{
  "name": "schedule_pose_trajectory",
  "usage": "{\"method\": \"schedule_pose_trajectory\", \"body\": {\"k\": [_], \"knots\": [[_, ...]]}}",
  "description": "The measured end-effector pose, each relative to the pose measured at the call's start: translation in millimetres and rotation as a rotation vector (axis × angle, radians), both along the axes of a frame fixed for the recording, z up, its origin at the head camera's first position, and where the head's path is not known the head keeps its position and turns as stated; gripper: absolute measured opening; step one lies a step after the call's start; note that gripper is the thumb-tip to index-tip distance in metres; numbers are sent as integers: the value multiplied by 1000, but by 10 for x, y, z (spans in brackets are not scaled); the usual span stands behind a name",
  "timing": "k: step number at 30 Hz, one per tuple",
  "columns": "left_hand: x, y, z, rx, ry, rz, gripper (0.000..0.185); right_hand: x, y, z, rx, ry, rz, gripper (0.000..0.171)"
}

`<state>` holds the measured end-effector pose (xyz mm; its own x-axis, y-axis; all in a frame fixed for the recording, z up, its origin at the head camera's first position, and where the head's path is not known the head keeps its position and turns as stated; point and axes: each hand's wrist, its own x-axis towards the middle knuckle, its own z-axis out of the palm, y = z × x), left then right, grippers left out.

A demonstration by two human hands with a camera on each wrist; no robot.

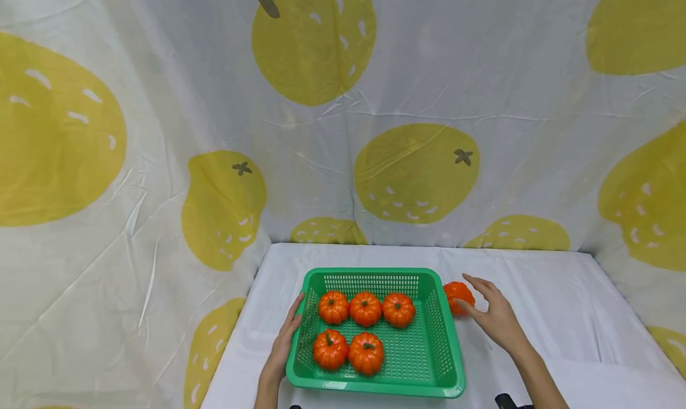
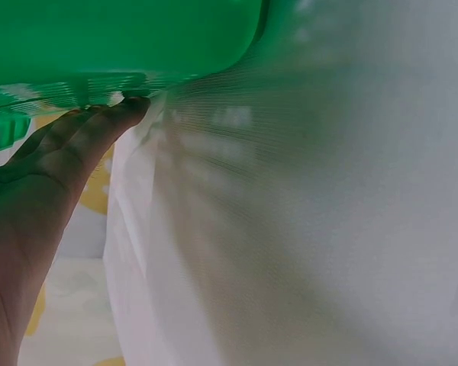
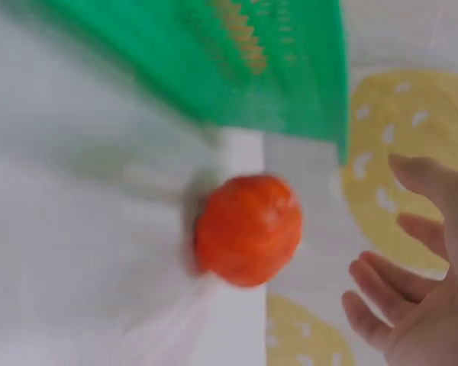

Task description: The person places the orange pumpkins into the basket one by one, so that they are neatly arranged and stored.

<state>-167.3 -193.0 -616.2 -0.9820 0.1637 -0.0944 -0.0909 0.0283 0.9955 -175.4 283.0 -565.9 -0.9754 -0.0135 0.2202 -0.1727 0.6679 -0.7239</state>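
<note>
A green plastic basket (image 1: 375, 391) with perforated sides holds several small orange pumpkins (image 1: 366, 353) in two rows. Along its left side, my left hand (image 1: 280, 346) rests against the outer wall with fingers extended; the left wrist view shows the fingertips (image 2: 133, 110) right at the basket's underside edge. Another orange pumpkin (image 1: 455, 293) sits on the table just outside the basket's right wall. My right hand (image 1: 495, 317) is beside this pumpkin, thumb and fingers spread apart. In the right wrist view, a gap separates the right hand (image 3: 416, 290) from the pumpkin (image 3: 248, 231).
A white cloth (image 1: 536, 302) covers the table. Behind and at both sides hangs a pale curtain (image 1: 311, 177) printed with yellow lemons. A small black object (image 1: 505, 400) shows near the right forearm at the bottom edge of the head view.
</note>
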Motion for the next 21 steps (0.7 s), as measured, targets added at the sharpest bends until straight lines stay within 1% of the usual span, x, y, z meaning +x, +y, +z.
{"method": "schedule_pose_trajectory", "body": {"k": [4,9,13,21], "knots": [[0,-1,1,7,-4,-1,54,-101,144,-144,58,-74,0,81],[2,2,1,7,-3,-11,54,-194,152,-335,108,-142,-11,95],[6,-1,3,6,-3,-12,54,-238,101,-433,116,-169,-35,99],[6,-4,6,-4,2,-8,54,-290,51,-548,110,-179,-68,98]]}}
